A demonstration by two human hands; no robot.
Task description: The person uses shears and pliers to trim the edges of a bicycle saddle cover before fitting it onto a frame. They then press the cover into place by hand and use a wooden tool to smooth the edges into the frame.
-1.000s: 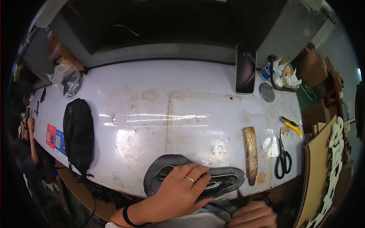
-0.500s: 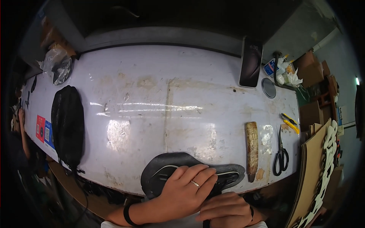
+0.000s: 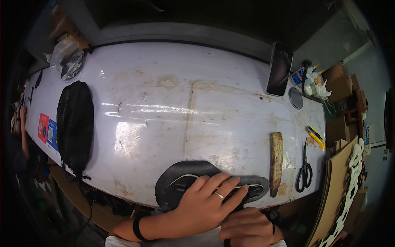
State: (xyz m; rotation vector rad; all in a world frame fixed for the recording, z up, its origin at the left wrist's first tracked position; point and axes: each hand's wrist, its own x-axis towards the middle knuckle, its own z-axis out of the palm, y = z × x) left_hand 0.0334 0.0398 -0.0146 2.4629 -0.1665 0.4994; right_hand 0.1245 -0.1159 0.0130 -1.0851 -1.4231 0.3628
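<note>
Black sole-shaped piece (image 3: 183, 168) lies at the near edge of the worktop (image 3: 148, 131), right in front of me and partly under my left hand (image 3: 207, 201). My left grip lies across its middle, the fingers slightly parted and bent over its upper face, touching it; my thumb is hidden, so I cannot tell whether I pinch it. My right hand (image 3: 247, 226) is just below, close to my left fingers, with its own fingers curled in narrowly; I cannot tell whether that grip holds anything. The piece's long axis runs from left to right, slanting slightly toward me at the right. Its broad, rounded end points left and its narrower end points right, just beside a brown tapered rod (image 3: 277, 162). Black-handled scissors (image 3: 304, 175) lie farther right, blades pointing away from me.
</note>
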